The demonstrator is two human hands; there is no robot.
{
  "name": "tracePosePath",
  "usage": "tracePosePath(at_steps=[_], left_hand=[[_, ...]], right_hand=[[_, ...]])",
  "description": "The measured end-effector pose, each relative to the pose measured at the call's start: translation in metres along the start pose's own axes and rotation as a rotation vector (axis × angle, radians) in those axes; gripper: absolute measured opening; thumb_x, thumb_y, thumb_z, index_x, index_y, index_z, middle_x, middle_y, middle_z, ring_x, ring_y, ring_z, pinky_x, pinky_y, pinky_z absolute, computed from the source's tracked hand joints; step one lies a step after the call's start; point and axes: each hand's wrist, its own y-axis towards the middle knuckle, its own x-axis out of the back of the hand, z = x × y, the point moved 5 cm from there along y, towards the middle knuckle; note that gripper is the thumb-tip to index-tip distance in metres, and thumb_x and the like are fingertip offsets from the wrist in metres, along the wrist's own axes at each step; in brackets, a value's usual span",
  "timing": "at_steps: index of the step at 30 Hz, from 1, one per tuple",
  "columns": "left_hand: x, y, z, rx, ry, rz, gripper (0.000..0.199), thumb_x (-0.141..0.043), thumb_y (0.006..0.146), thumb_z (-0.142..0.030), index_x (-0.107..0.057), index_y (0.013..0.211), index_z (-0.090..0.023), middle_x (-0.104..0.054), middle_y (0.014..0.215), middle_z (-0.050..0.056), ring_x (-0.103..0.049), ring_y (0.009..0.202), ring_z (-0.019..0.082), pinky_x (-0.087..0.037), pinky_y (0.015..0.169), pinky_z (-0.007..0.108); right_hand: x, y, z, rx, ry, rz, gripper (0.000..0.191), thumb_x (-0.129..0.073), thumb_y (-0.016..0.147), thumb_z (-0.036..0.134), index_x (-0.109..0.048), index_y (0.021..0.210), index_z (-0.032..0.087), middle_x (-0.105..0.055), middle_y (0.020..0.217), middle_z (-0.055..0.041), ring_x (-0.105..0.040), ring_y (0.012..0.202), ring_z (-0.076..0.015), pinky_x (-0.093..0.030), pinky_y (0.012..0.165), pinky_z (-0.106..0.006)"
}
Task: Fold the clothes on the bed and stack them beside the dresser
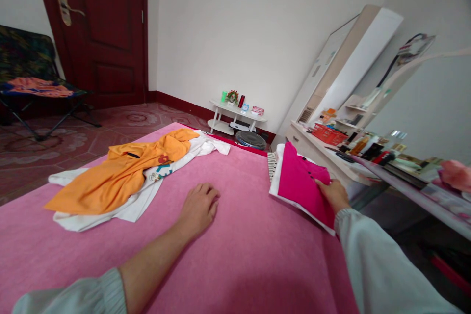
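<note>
On the pink bed cover (235, 235), near its middle, rests my left hand (199, 207), palm down with fingers slightly bent and nothing in it. My right hand (334, 195) grips the right edge of a folded magenta garment (301, 181). That garment lies on white and striped folded cloth (272, 166) at the bed's right edge. To the left, an orange shirt (121, 171) is spread loosely over white clothing (142, 203) with a printed pattern.
A dressing table (346, 167) with a red basket (328, 134), bottles and a mirror stands at the right. Behind the bed is a small white stand (235, 110). A folding chair (40, 86) with cloth on it is at the left, near a dark red door (106, 34).
</note>
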Motion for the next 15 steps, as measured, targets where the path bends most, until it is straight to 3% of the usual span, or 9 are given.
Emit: tracePosePath(at_steps=[4, 7, 10, 15], left_hand=[[0.000, 0.000, 0.000, -0.002, -0.006, -0.001, 0.021, -0.046, 0.087, -0.024, -0.063, 0.100, -0.022, -0.057, 0.105, 0.007, -0.050, 0.100, 0.023, -0.040, 0.086, 0.035], [0.001, 0.000, 0.000, 0.001, -0.010, 0.001, 0.021, -0.046, 0.087, -0.024, -0.063, 0.099, -0.022, -0.057, 0.105, 0.007, -0.051, 0.100, 0.023, -0.040, 0.087, 0.035], [0.001, 0.001, 0.000, 0.004, -0.010, 0.003, 0.021, -0.047, 0.087, -0.024, -0.063, 0.099, -0.022, -0.057, 0.106, 0.007, -0.050, 0.100, 0.023, -0.040, 0.088, 0.035], [-0.002, 0.001, 0.002, 0.012, -0.019, 0.014, 0.021, -0.047, 0.086, -0.024, -0.063, 0.100, -0.023, -0.057, 0.105, 0.007, -0.051, 0.101, 0.023, -0.040, 0.088, 0.036]], right_hand=[[-0.002, 0.004, 0.005, 0.103, 0.021, 0.016, 0.054, -0.064, 0.070, 0.036, -0.062, 0.118, 0.012, -0.067, 0.101, -0.0180, -0.063, 0.092, -0.0312, -0.048, 0.077, -0.039], [0.008, 0.008, 0.015, 0.147, 0.077, -0.103, 0.035, -0.056, 0.074, 0.028, -0.071, 0.103, 0.015, -0.069, 0.089, -0.0133, -0.063, 0.084, -0.0273, -0.046, 0.077, -0.036], [0.012, 0.009, 0.018, 0.102, 0.106, -0.204, 0.041, -0.045, 0.080, 0.026, -0.068, 0.110, 0.010, -0.067, 0.087, -0.0156, -0.061, 0.084, -0.0268, -0.045, 0.079, -0.038], [-0.004, -0.007, 0.021, 0.016, 0.037, -0.074, 0.033, -0.053, 0.073, 0.024, -0.072, 0.098, 0.012, -0.064, 0.098, -0.0195, -0.057, 0.096, -0.0332, -0.045, 0.081, -0.045]])
